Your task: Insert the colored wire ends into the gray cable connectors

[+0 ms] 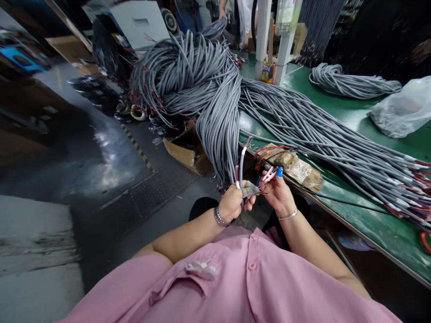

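My left hand (234,201) is closed around a grey cable (241,168) near its stripped end. Grey cloth covering (249,190) wraps a digit of that hand. Thin coloured wires (261,192) fan out between my two hands. My right hand (281,195) has a blue cover (279,172) on one fingertip and pinches a small pale pink piece (268,174), whose kind I cannot make out. Just behind it, a wooden block (308,174) with a brownish lump and tape sits on the bench edge.
A large bundle of grey cables (188,67) hangs over the left end of the green bench (377,237). More cables (319,125) lie along it. A coiled bundle (353,81) and a plastic bag (404,107) are behind. Below stands an open carton (188,154). Another person's hand (222,11) shows at the back.
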Demonstrator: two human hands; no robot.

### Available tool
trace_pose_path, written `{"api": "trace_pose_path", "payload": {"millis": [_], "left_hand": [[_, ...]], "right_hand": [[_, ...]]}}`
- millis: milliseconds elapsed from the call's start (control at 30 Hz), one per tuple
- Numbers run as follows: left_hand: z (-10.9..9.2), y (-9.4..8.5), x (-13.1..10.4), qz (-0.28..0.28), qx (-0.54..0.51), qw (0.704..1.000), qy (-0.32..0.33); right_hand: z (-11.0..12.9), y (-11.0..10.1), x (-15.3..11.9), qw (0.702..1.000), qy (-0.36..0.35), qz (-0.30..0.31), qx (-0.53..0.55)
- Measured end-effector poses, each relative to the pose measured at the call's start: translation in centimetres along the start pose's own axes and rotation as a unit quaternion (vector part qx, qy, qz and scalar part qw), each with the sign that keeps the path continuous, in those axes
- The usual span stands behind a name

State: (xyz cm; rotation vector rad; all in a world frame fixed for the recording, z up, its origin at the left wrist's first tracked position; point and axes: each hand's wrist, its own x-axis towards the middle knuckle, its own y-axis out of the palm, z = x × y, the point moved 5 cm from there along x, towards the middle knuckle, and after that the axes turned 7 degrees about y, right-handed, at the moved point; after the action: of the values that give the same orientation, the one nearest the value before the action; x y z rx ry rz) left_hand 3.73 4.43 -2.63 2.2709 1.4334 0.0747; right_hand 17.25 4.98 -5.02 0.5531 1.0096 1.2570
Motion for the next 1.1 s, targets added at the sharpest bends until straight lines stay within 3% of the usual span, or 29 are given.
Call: {"api": "trace_pose_path", "payload": {"millis": [467, 733, 867, 1000, 1100], "left_hand": [[0.0, -0.3, -1.0, -0.008, 0.010, 0.999, 0.032], [-0.4, -0.3, -1.5, -0.063, 0.004, 0.995, 0.074], [-0.6, 0.0, -1.4, -0.074, 0.005, 0.993, 0.095], [-0.2, -0.3, -1.4, -0.081, 0.028, 0.991, 0.106], [0.2, -0.6, -1.3, -0.077, 0.059, 0.989, 0.114]], "right_hand": [[-0.4, 0.3, -0.8, 0.999, 0.021, 0.042, -0.023], [0.0, 0.2, -1.1, 0.995, 0.016, 0.044, -0.085], [0.5, 0.9, -1.6, 0.990, -0.014, 0.034, -0.139], [-0.3, 1.4, -3.1, 0.971, 0.038, 0.059, -0.227], [-0.5, 1.4, -4.2, 0.951, 0.005, 0.042, -0.307]]}}
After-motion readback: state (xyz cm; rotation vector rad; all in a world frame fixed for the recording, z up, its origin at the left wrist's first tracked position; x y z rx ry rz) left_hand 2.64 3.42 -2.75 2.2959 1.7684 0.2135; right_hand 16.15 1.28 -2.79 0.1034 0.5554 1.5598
